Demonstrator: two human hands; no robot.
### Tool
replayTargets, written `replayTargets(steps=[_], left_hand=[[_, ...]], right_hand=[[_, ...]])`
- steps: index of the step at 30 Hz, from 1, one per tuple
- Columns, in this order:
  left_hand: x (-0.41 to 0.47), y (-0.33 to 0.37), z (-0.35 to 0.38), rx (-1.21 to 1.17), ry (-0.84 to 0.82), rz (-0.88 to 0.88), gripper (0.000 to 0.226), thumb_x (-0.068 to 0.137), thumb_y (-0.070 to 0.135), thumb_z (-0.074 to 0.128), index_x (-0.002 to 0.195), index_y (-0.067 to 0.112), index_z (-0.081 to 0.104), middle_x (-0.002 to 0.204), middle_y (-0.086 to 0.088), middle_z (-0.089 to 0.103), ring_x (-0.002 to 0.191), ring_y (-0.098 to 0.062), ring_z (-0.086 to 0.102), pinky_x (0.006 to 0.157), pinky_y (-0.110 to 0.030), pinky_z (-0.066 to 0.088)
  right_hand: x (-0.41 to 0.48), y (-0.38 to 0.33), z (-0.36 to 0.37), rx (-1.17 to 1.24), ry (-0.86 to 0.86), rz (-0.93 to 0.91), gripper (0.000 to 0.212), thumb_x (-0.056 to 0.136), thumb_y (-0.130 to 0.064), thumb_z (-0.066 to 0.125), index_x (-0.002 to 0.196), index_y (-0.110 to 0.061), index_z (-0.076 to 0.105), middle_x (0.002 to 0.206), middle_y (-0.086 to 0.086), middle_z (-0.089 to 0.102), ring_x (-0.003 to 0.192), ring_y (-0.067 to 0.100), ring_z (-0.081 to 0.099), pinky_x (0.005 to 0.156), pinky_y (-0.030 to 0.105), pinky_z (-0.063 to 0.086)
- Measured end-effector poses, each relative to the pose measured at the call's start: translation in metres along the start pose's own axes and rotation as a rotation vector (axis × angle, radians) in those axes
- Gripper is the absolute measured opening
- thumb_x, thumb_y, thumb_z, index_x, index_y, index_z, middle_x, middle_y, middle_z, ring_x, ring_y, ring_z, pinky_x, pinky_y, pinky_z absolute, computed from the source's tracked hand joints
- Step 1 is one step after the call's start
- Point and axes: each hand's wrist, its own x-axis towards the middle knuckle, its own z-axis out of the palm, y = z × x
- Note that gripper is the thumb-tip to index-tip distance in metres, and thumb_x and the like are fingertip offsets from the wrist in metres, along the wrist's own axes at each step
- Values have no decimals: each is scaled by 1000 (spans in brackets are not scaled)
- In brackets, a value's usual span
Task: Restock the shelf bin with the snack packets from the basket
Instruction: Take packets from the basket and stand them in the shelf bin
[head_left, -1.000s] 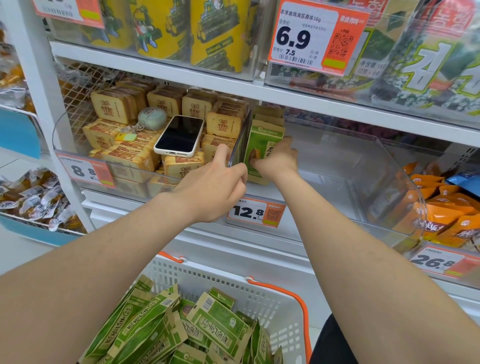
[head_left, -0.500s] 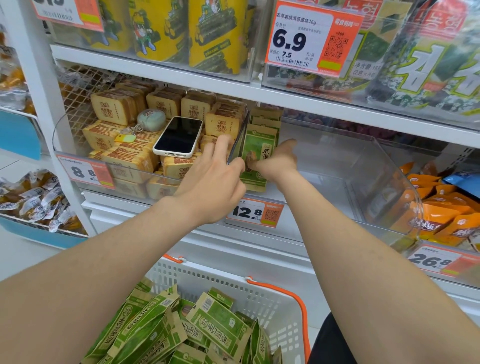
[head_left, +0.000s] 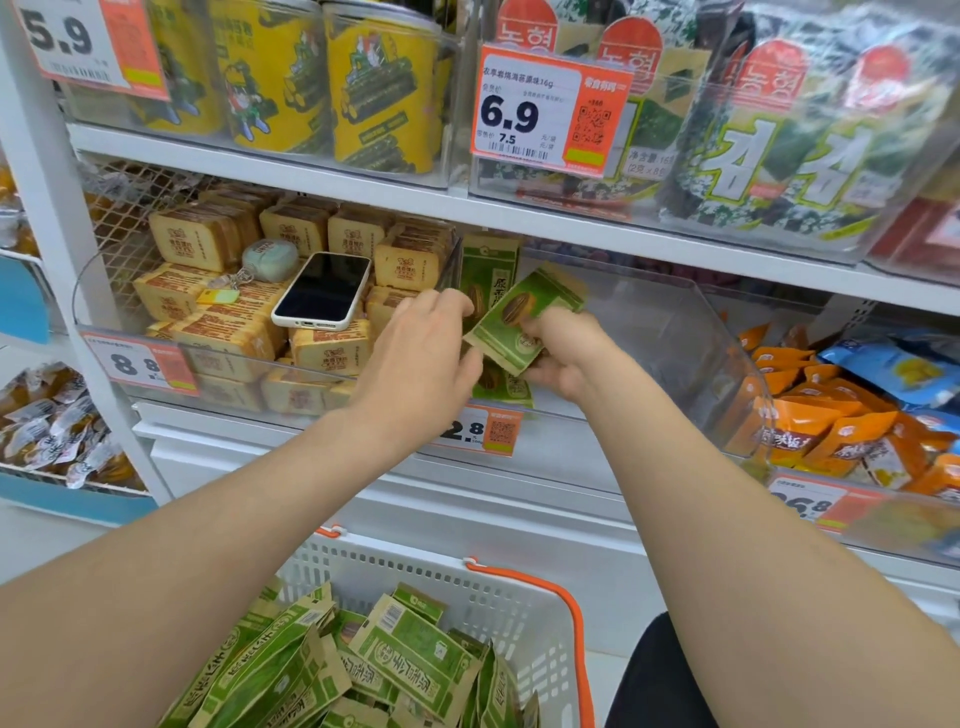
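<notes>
Count, head view. Hands: 2, left hand (head_left: 418, 358) and right hand (head_left: 563, 351). Smartphone (head_left: 322, 290): 1, on the tan packets at left. Keychain pouch (head_left: 270, 260): 1. White basket (head_left: 519, 608): 1, near. Green snack packets: 1 tilted packet (head_left: 519, 317) at the hands; at least 2 more upright in the clear shelf bin (head_left: 691, 332); basket pile too overlapped to count. Price tags: 5 in view. Yellow canisters (head_left: 384, 93), far left: 3.

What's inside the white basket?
The white basket holds lots of green snack packets, piled loosely. What lies under the pile, and the basket's bottom, is covered.
</notes>
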Motion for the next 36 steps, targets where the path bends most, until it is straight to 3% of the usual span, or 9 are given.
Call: replayTargets(steps=[3, 6, 11, 16, 21, 24, 29, 31, 36], left_hand=[[4, 6, 1, 6, -23, -106, 50, 103, 49, 60, 135, 11, 58, 127, -6, 66, 121, -29, 56, 96, -40, 45], [8, 12, 4, 64, -48, -216, 49, 99, 65, 53, 100, 19, 70, 105, 2, 72, 108, -31, 55, 82, -44, 35], [7, 26, 1, -142, -67, -324, 22, 97, 35, 73, 79, 21, 74, 66, 5, 69, 83, -16, 56, 75, -39, 22], [2, 33, 5, -23, -93, -104, 30, 98, 25, 71, 69, 24, 63, 62, 7, 61, 91, -22, 53, 77, -40, 20], [8, 23, 2, -22, -156, 63, 43, 100, 32, 68, 68, 49, 45, 85, 6, 50, 102, -26, 40, 76, -37, 14], [13, 17, 3, -45, -157, 111, 38, 100, 34, 68, 72, 50, 49, 93, 6, 41, 106, -29, 38, 81, -37, 15], [12, 12, 10, 87, -60, 116, 17, 97, 47, 70, 86, 35, 68, 90, 16, 58, 109, -20, 40, 83, -39, 15], [13, 7, 8, 158, -52, 100, 27, 92, 62, 68, 108, 40, 73, 112, 19, 66, 119, -20, 41, 88, -43, 21], [9, -15, 8, 331, -64, 124, 36, 99, 42, 63, 133, 29, 64, 152, -7, 39, 137, -33, 32, 106, -54, 29]], right_hand=[[-19, -6, -3, 231, -101, 64, 36, 99, 5, 37, 128, -1, 57, 119, 25, 72, 102, 36, 74, 80, 49, 62], [-34, -9, 1, 317, -152, 102, 46, 93, 2, 31, 133, 2, 54, 130, 29, 65, 115, 43, 68, 99, 56, 54], [-42, -7, 5, 176, -153, 64, 32, 98, -26, 42, 117, -8, 59, 113, 18, 69, 94, 33, 70, 84, 46, 57], [-33, 2, 4, -189, -103, -22, 58, 98, -63, 52, 131, -16, 62, 107, 15, 79, 94, 28, 75, 95, 50, 58], [-34, -1, -4, -253, -300, 59, 62, 105, -66, 33, 132, -22, 67, 128, 10, 73, 110, 21, 69, 104, 43, 54], [-34, -4, -4, -284, -307, 79, 52, 106, -60, 37, 118, -21, 70, 100, 7, 77, 93, 21, 66, 84, 36, 56], [-25, -7, -7, -297, -141, 8, 45, 95, -56, 54, 110, -16, 69, 91, 7, 78, 89, 27, 74, 94, 51, 59], [-20, -6, -11, -327, -10, -18, 42, 91, -55, 63, 107, -16, 64, 94, 9, 77, 87, 28, 75, 85, 51, 63], [-7, 3, -4, -662, 67, -5, 68, 74, -70, 75, 119, -22, 63, 118, 5, 69, 104, 23, 69, 93, 41, 57]])
